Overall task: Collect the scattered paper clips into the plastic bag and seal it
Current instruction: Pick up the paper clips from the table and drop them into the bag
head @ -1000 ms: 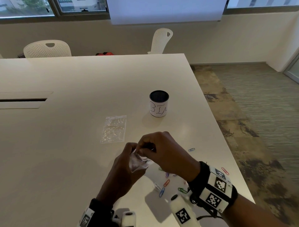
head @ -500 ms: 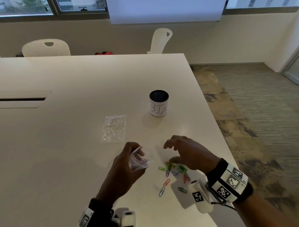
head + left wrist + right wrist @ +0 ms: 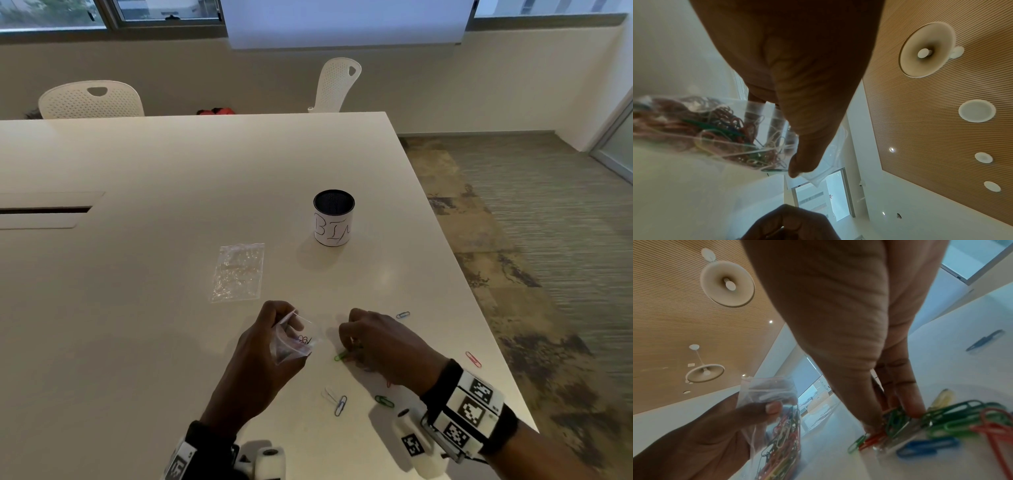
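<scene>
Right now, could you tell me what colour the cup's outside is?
White, with black handwriting; the cup shows best in the head view.

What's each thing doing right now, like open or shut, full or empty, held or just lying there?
Held bag: unsealed, partly filled with clips, gripped by left hand.
Right hand: fingers down on a clip pile, pinching some.
Loose clips: lying scattered on the table.
Flat bag: lying on table, untouched.
Bin cup: upright, open top; contents cannot be seen.
</scene>
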Motion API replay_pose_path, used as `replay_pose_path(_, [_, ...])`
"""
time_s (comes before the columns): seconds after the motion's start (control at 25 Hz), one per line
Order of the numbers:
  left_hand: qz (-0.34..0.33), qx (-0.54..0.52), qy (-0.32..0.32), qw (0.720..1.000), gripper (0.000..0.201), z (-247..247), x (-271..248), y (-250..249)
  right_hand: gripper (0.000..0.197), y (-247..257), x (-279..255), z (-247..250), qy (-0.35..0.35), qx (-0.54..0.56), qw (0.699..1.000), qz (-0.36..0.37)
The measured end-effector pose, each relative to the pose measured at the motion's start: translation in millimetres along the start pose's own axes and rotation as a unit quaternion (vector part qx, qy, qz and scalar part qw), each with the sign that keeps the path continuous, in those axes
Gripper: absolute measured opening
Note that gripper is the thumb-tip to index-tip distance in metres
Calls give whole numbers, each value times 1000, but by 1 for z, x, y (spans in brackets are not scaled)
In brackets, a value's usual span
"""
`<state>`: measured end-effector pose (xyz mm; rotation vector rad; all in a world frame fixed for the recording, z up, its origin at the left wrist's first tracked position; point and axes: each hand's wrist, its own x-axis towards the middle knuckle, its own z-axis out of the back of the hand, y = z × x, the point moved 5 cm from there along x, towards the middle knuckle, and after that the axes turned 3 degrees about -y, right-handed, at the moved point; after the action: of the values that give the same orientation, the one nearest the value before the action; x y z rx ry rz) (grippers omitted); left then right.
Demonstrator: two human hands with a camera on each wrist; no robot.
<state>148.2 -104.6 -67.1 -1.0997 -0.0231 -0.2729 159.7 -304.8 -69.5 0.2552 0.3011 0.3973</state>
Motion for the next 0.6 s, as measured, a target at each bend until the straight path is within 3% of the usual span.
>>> replay_pose_path(0.16, [3, -4, 3, 1000, 44, -1, 0, 0, 48, 2, -9, -1, 35, 12, 999, 15])
replay_pose_path(0.2, [2, -4, 5, 1000, 44, -1, 1, 0, 49, 2, -10, -3, 42, -3, 999, 18])
replay_pose_path(0.36, [-1, -5, 8, 1000, 44, -1, 1, -1, 14, 5, -8, -6, -5, -5, 999, 39])
replay_pose_path(0.6, [1, -11, 4, 1000, 43, 0, 0, -2, 20, -3, 1, -7, -41, 7, 999, 12])
